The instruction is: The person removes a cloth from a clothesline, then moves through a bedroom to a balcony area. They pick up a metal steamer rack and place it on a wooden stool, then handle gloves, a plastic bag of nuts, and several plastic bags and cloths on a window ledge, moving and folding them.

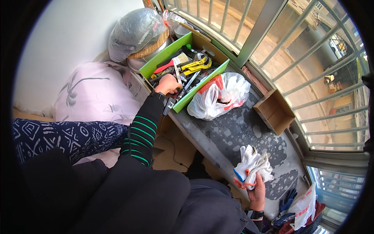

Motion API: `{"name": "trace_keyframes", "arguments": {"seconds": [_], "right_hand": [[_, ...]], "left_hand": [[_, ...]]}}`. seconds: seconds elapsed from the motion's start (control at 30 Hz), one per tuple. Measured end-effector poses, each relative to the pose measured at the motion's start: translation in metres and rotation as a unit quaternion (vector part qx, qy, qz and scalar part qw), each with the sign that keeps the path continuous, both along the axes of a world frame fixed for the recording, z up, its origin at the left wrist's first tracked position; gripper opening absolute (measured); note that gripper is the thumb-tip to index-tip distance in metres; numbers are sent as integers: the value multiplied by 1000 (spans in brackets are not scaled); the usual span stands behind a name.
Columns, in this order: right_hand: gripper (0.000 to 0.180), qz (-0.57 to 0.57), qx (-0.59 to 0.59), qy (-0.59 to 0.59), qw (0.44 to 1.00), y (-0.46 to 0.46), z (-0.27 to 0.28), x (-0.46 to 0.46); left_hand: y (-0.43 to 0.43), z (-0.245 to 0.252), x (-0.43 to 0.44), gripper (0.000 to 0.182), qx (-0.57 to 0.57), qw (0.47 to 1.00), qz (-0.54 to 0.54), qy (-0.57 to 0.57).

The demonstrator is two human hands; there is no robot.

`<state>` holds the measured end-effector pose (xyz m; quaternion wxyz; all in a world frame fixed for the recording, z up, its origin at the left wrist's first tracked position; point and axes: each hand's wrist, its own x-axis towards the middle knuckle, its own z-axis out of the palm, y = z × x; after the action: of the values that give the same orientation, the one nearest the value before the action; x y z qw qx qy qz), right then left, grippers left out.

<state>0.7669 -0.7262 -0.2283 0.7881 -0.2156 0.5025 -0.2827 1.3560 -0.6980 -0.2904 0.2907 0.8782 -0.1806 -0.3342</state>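
Observation:
My left hand reaches into the near corner of a green-sided cardboard box full of tools. Its fingertips are partly hidden, so what they hold cannot be told. Beside it in the box lie a paintbrush with a red handle, yellow-handled tools and a box-shaped clutter of metal pieces. My right hand grips white knit work gloves with blue and orange cuffs above the counter's front edge.
A white and red plastic bag stands against the tool box. An open small cardboard box sits by the barred window. Blue gloves and another plastic bag lie at the right end. A bagged woven basket stands behind the tools.

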Motion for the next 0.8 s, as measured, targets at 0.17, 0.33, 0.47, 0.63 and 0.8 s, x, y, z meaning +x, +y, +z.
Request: {"name": "trace_keyframes", "arguments": {"seconds": [0.17, 0.33, 0.47, 0.63, 0.8], "right_hand": [[42, -1, -8, 6, 1000, -1, 3, 3], [43, 9, -3, 2, 1000, -2, 13, 7], [43, 15, 17, -6, 1000, -4, 21, 12], [42, 19, 9, -17, 1000, -6, 22, 15], [41, 10, 10, -18, 1000, -7, 9, 12]], "left_hand": [[9, 2, -2, 12, -69, 996, 47, 40], [27, 16, 8, 18, -118, 978, 24, 172], [43, 38, 16, 21, -158, 968, 37, 190], [66, 74, 22, 18, -160, 977, 55, 131], [73, 90, 32, 23, -207, 975, 61, 50]]}}
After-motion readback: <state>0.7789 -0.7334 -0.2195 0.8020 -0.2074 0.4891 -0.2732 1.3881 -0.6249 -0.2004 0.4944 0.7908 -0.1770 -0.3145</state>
